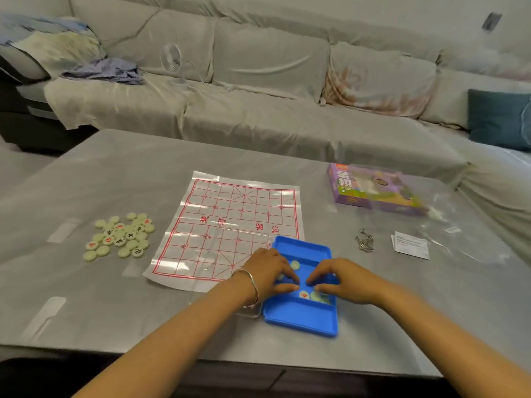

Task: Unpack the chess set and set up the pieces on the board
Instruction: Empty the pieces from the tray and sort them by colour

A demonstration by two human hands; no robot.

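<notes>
Blue tray [301, 317]: pieces [304, 295] sit just under curled fingers [287, 278] of left hand [267, 271] and right hand [340, 280], grasp unclear; board [230, 219] lies left-forward of fingers, left hand nearer.

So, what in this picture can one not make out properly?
Head view, the only one:
Pieces in the blue tray: the left hand and right hand cover most of them, so no count.
Whether either hand pinches a piece: the fingertips are blurred.
Loose pile left of the board: most characters are too small to read.
Paper slip: print too small.
Metal items: too small to identify.
</notes>
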